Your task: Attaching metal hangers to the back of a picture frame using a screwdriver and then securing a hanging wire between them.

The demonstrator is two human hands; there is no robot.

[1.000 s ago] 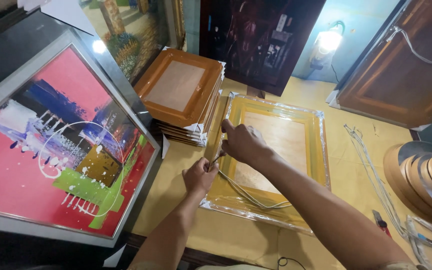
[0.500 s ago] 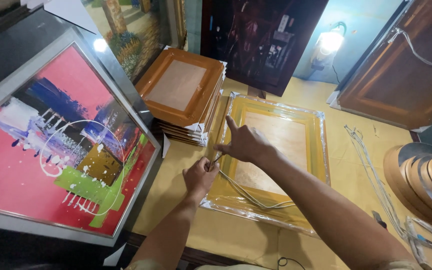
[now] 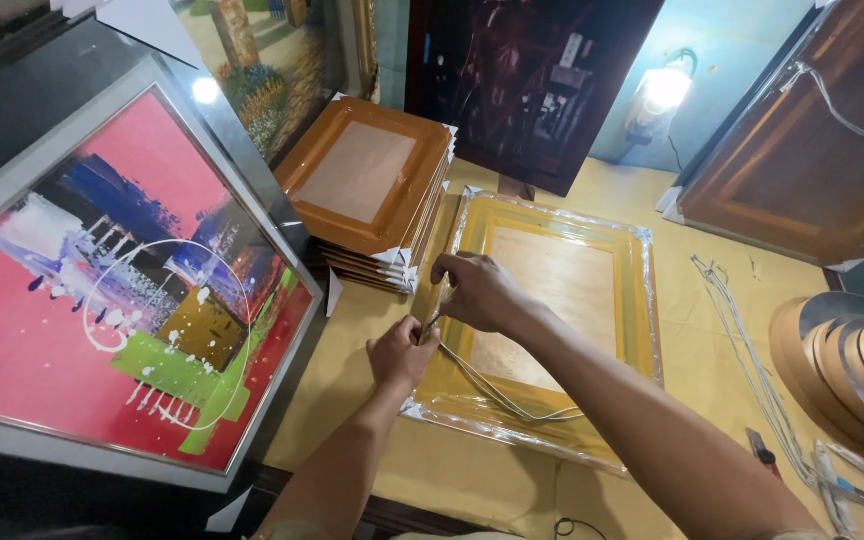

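At centre frame, a plastic-wrapped yellow frame [image 3: 552, 290] lies flat on the yellow table [image 3: 712, 330]. The left hand [image 3: 402, 352] is closed, pinching a thin white cord [image 3: 497, 390] at the frame's left edge; the right hand [image 3: 477, 290] curls over the same edge, fingers bent. One stack of orange frames [image 3: 367, 190] sits just upper left, one large red abstract painting [image 3: 102, 290] far left, and rolls of tape [image 3: 847, 365] at right.

Both hands [image 3: 402, 352] [image 3: 477, 292] together, fingers pinched.
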